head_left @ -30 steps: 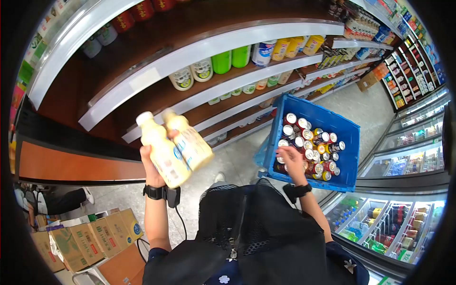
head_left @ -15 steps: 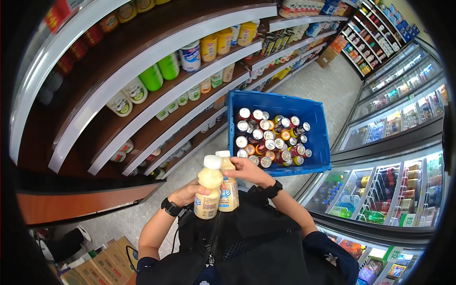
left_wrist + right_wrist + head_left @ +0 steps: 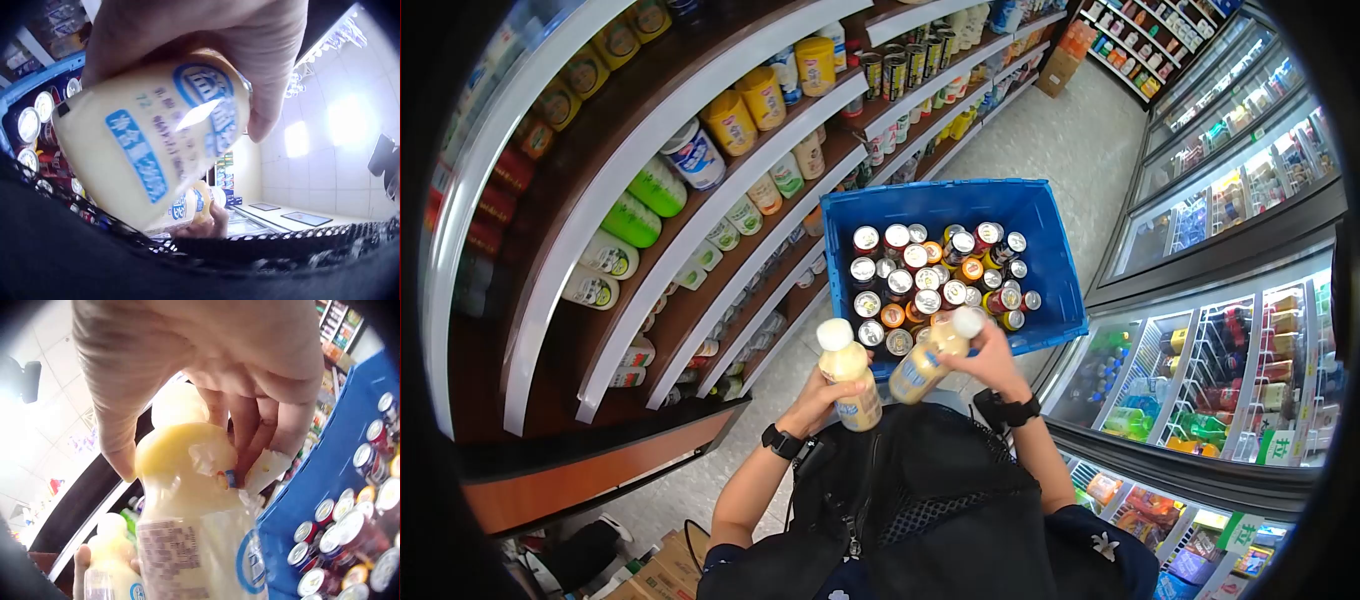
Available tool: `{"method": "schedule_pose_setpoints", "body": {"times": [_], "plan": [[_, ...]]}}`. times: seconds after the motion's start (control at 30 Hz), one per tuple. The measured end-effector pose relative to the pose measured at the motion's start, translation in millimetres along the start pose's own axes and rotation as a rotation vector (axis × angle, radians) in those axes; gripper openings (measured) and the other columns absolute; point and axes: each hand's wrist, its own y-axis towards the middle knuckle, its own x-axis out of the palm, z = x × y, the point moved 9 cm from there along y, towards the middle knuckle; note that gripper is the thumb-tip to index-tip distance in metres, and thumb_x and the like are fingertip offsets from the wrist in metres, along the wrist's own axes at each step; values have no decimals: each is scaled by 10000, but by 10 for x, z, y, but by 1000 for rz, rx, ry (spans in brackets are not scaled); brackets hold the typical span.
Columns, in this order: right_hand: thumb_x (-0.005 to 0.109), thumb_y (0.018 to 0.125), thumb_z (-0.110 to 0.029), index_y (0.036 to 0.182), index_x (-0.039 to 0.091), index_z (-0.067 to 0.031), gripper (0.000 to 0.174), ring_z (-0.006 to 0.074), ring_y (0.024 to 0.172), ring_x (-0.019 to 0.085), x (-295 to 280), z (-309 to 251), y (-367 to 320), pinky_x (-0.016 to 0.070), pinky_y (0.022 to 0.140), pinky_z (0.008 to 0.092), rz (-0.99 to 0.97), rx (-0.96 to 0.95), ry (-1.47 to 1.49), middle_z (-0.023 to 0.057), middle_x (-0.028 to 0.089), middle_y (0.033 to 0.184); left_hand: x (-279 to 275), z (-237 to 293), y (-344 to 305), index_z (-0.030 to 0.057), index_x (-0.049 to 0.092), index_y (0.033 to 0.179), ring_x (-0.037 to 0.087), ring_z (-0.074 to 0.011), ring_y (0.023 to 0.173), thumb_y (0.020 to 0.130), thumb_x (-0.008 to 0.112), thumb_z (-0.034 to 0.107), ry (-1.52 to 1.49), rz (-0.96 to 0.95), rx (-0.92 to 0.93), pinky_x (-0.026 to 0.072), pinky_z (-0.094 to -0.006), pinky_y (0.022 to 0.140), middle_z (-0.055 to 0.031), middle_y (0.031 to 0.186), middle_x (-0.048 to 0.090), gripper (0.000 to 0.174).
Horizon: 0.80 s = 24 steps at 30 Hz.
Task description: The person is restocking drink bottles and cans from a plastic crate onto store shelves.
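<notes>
Two pale yellow drink bottles with white caps and blue labels are held in front of my chest. My left hand [image 3: 815,400] grips one bottle [image 3: 850,375] upright; the same bottle [image 3: 150,137] fills the left wrist view under my fingers. My right hand [image 3: 990,360] grips the other bottle [image 3: 930,355], tilted with its cap to the right. In the right wrist view my fingers curl round that bottle's neck [image 3: 187,462], and the left-hand bottle [image 3: 112,562] shows lower left. Both bottles hang just before the blue crate [image 3: 1040,230] full of cans.
Curved wooden shelves [image 3: 700,215] with bottles and tubs run along the left. Glass-door coolers [image 3: 1240,250] line the right. A tiled aisle floor [image 3: 1080,140] stretches beyond the crate. Cardboard boxes [image 3: 660,575] sit on the floor behind me at lower left.
A second ago the left hand held both bottles up by the shelves. It lowered them to my chest, and the right hand took one, so each hand now holds one bottle.
</notes>
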Motion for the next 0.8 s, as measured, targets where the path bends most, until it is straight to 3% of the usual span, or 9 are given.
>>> {"method": "schedule_pose_setpoints", "body": {"times": [0.1,0.17,0.2,0.27,0.3,0.47,0.6,0.73,0.8], "plan": [[835,695,-113,1216,543,6,609,171,1008,652,-831,157,20,534,899,334,227,-33,-166,89,660,1114,-79,-98,172,23,577,1175,567,-175,1092,744,840,177,134,180,49,479,-338,907,-86,1200,564,528],[835,684,-138,1169,553,-8,575,164,940,673,-1268,47,30,551,838,328,394,-119,-378,92,682,1043,-120,-2,252,13,598,1142,568,-173,1065,696,883,199,600,297,287,472,-333,908,-85,1172,549,560],[831,687,-149,1148,551,-16,556,162,916,679,-1453,6,53,553,814,326,476,-141,-435,98,689,1009,-40,102,272,16,541,1217,567,-180,1048,648,916,222,715,341,403,470,-330,903,-85,1139,540,711],[833,687,-182,1103,538,-45,528,163,884,690,-1751,-50,102,550,759,319,645,-139,-594,105,701,949,56,139,342,15,486,1261,572,-177,1062,652,913,205,727,387,417,471,-335,927,-83,1160,543,768],[850,673,-216,1090,525,-53,554,216,865,704,-1885,3,185,549,738,341,686,-122,-617,119,700,909,83,161,338,15,430,1306,576,-174,1076,655,911,187,731,445,434,472,-341,950,-82,1182,546,827],[848,665,-262,1077,510,-64,568,371,875,677,-2283,566,642,537,740,446,649,34,-854,182,687,912,81,37,396,25,433,1296,598,-179,1057,654,910,195,761,481,394,492,-334,920,-99,1132,593,818],[843,657,-259,1111,506,-78,594,394,912,660,-2462,1123,852,531,762,474,594,95,-923,190,684,966,266,152,393,23,573,1151,616,-227,1061,657,890,156,901,438,334,498,-360,916,-117,1129,622,602],[837,663,-251,1166,473,-89,642,401,948,653,-2634,1502,935,528,791,484,567,249,-952,203,669,1039,329,255,491,70,580,1167,575,-338,1086,608,880,117,1123,389,425,458,-420,959,-125,1142,621,635],[837,665,-248,1175,466,-88,651,404,951,653,-2673,1606,934,525,798,488,562,269,-951,202,670,1039,351,311,569,66,579,1167,567,-333,1085,607,883,125,1173,377,414,451,-420,958,-119,1133,621,639]]}}
